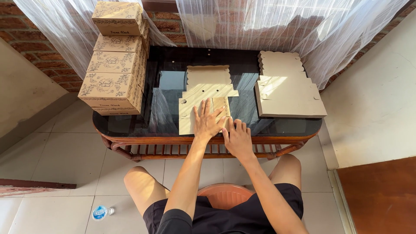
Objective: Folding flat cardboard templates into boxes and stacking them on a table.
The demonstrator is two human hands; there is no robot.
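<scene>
On the tiled floor (52,147) before a brick wall and sheer white curtains (277,21): one oval surface (169,121), dark glass top in a reddish wooden frame with a spindle rail below.

At the surface's far left corner: one stack of assembled boxes (115,58), brown card printed with a leafy pattern, piled several high, the top one sitting slightly askew.

At the right side of the surface: one pile of flat box blanks (286,86), plain brown card, scalloped far edge, lying squared up and well apart from the hands.

At the centre, near the front edge: one single flat blank (208,86), unfolded, scalloped flap pointing away from the person, lower panels lying under the hands.

Seated person, bare knees either side of an orange plastic stool (225,195), dark shorts. Both arms run forward from the bottom of the view, forearms converging over the front rail.

Left hand (207,122): open, palm down, fingers spread and straight, pressed flat on the lower panel of the single flat blank. Gripping nothing.

Right hand (237,138): open, palm down, fingers together and pointing up-left, resting on the blank's near right edge, just beside the left hand and touching it at the thumb side. Gripping nothing.

On the floor at lower left: one small plastic bottle (102,212), lying on its side, blue label.
</scene>
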